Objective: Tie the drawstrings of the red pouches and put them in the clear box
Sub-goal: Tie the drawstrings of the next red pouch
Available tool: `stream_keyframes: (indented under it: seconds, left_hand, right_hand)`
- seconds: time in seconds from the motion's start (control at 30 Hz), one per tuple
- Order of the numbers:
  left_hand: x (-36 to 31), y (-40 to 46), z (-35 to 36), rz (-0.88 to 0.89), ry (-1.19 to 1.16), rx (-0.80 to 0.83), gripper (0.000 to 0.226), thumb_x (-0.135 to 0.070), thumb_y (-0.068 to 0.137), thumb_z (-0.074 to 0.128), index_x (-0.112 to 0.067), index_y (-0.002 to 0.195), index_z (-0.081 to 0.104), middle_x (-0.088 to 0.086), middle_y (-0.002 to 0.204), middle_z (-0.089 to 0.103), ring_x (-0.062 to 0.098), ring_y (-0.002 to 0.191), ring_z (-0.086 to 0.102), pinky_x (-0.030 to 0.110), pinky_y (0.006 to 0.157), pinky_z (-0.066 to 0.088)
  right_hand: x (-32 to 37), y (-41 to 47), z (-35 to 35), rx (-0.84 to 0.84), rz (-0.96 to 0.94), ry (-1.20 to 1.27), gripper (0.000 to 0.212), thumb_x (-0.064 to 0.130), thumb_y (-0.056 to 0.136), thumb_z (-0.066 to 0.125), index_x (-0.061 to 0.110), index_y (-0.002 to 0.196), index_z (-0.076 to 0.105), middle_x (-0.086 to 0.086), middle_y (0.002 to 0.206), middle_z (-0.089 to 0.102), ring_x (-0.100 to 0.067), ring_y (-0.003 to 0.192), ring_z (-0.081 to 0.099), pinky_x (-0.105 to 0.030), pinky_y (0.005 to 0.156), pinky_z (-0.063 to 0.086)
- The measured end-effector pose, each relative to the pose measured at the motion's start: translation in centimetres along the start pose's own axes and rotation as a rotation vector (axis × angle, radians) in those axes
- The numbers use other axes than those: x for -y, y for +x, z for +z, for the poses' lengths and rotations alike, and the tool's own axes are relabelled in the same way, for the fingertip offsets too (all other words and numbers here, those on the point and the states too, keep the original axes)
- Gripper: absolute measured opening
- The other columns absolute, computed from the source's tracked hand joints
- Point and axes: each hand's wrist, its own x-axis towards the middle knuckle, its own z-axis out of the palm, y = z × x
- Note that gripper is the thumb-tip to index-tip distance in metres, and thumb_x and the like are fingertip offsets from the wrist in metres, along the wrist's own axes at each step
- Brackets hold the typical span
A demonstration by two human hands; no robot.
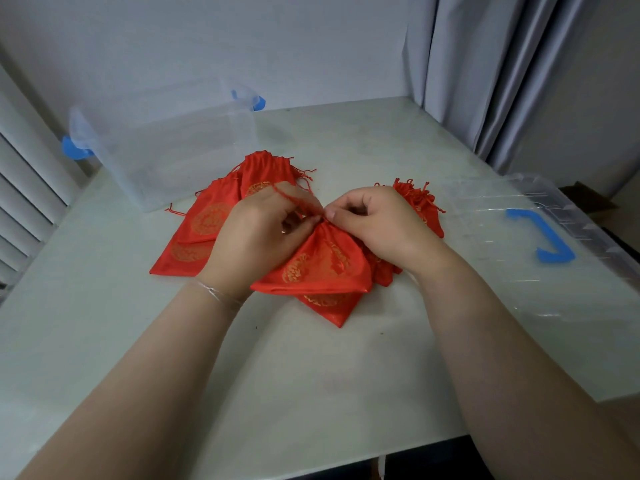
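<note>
A red pouch with gold print (318,268) lies in the middle of the table, its neck gathered to a point. My left hand (256,233) and my right hand (377,223) meet at that neck, each pinching its red drawstring (294,199), which loops over the back of my left hand. Several more red pouches (204,230) lie flat to the left behind my left hand. A bunched red pouch (415,199) sits behind my right hand. The clear box (162,150) with blue latches stands open at the back left; I see nothing inside it.
The clear box lid (554,258) with a blue handle lies flat at the table's right edge. A grey curtain (485,71) hangs at the back right. White slats (24,188) run along the left side. The pale table (311,375) extends toward me.
</note>
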Motion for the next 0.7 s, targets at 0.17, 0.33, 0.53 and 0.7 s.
stream_keyframes:
  seconds: [0.17,0.33,0.53,0.7]
  left_hand:
    - [0.3,-0.2,0.4,0.118,0.274,-0.058,0.016,-0.015,0.087,0.058,-0.01,0.095,0.072,0.007,0.086,0.065,0.026,0.072,0.064,0.038,0.051,0.051]
    - [0.2,-0.2,0.7,0.109,0.388,-0.061,0.015,-0.014,0.087,0.056,-0.009,0.091,0.07,0.008,0.086,0.065,0.031,0.069,0.064,0.038,0.046,0.049]
    - [0.5,-0.6,0.5,0.271,0.29,-0.084,0.013,-0.015,0.095,0.057,-0.01,0.098,0.069,0.009,0.091,0.064,0.029,0.073,0.064,0.04,0.05,0.049]
    - [0.8,-0.9,0.7,0.279,0.23,-0.135,0.008,-0.021,0.093,0.062,-0.017,0.096,0.068,0.009,0.092,0.064,0.025,0.072,0.065,0.038,0.045,0.048]
  right_hand:
    - [0.0,0.1,0.3,-0.029,-0.015,0.024,0.008,0.011,0.088,0.065,0.014,0.086,0.072,0.017,0.073,0.065,0.01,0.061,0.057,-0.008,0.064,0.043]
    - [-0.1,0.2,0.5,-0.047,0.034,0.031,0.007,0.016,0.088,0.065,0.015,0.088,0.073,0.003,0.078,0.071,-0.003,0.068,0.062,-0.015,0.066,0.049]
    - [-0.3,0.0,-0.3,0.121,0.052,0.197,0.015,0.011,0.088,0.064,0.023,0.091,0.071,-0.011,0.081,0.066,-0.01,0.068,0.056,-0.017,0.064,0.047]
    - [-0.3,-0.1,-1.2,0.216,-0.012,0.153,0.029,0.0,0.086,0.063,0.028,0.09,0.071,0.009,0.081,0.071,0.001,0.076,0.062,-0.014,0.077,0.048]
